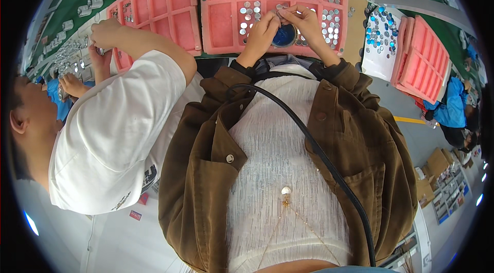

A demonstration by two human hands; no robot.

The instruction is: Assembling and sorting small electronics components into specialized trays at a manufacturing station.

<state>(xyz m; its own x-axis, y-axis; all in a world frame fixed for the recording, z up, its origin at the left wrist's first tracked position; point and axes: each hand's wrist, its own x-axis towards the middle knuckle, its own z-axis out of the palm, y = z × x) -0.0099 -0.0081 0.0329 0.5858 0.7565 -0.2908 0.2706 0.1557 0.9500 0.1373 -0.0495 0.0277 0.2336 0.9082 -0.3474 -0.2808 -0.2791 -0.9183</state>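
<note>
My left hand and my right hand meet over a pink foam tray, fingertips pinched closely together. Whatever they pinch is too small and too covered to make out. Just below the fingers sits a round dish with a dark blue inside and a pale rim. Small round silver discs lie in several compartments of the tray, such as the discs left of my hands and the discs right of them.
At my left, a co-worker in a white shirt reaches over another pink tray. To the right are a white sheet with blue and silver discs and stacked pink trays. A black cable crosses my front.
</note>
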